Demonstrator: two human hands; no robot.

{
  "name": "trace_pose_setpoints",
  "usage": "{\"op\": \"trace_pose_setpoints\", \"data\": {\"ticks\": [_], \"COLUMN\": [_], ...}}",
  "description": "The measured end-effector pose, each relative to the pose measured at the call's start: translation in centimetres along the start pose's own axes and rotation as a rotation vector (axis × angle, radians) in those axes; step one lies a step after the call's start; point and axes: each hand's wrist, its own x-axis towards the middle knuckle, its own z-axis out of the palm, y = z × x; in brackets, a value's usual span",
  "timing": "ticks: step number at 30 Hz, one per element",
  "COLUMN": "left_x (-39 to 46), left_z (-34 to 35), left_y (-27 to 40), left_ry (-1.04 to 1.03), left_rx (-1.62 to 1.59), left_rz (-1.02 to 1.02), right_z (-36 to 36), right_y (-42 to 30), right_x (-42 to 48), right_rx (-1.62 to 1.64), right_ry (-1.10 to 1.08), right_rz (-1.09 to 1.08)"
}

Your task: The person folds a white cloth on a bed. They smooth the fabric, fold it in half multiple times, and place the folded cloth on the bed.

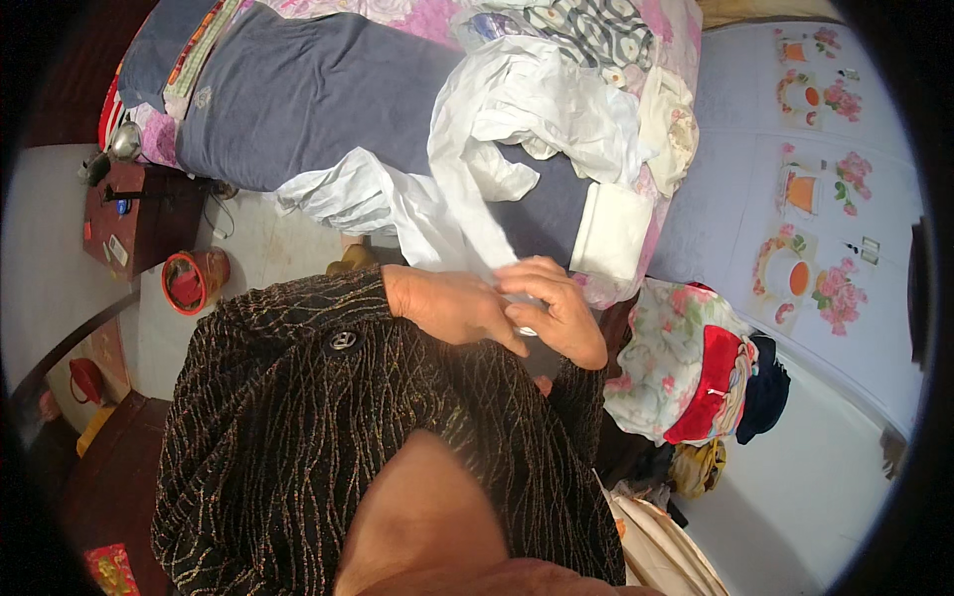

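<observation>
A long white cloth [477, 201] runs from a crumpled heap on the bed down to my hands. My left hand [455, 305] holds the near end of its narrow band, palm down with the fingers bent. Meeting it from the right, my right hand [555, 302] pinches the same end with curved fingers and thumb. A small white edge shows under the fingers; the rest of the gripped part is hidden. Beside the band, at the bed's edge, rests a folded cream cloth [613, 231]. Part of the white cloth hangs over the bed's near side.
A grey-blue blanket [320, 97] covers much of the bed. Patterned fabric [596, 30] is heaped at the far right. Folded floral cloth [663, 357] is stacked to my right. A red bin [190, 279] and a dark red cabinet [149, 216] stand left.
</observation>
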Motion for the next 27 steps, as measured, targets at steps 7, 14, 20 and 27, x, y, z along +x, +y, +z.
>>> {"op": "trace_pose_setpoints", "data": {"ticks": [7,14,20,27], "left_x": [-0.7,-1.8,-3.5,-8.8], "left_z": [-0.1,-1.7,-4.3,-12.9], "left_y": [0.6,2.7,-3.4,-8.8], "left_ry": [0.206,0.424,0.313,0.491], "left_rx": [-0.248,-0.460,-0.454,0.181], "left_rz": [0.182,-0.126,-0.201,-0.545], "right_z": [-1.4,-3.5,-5.1,-4.9], "right_y": [1.1,-4.9,-9.8,-10.5], "right_x": [-2.0,-4.0,-7.9,-9.8], "right_rx": [0.100,-0.303,-0.323,-0.189], "right_ry": [0.017,0.201,0.101,0.049], "right_rz": [-0.124,-0.226,-0.201,-0.255]}}
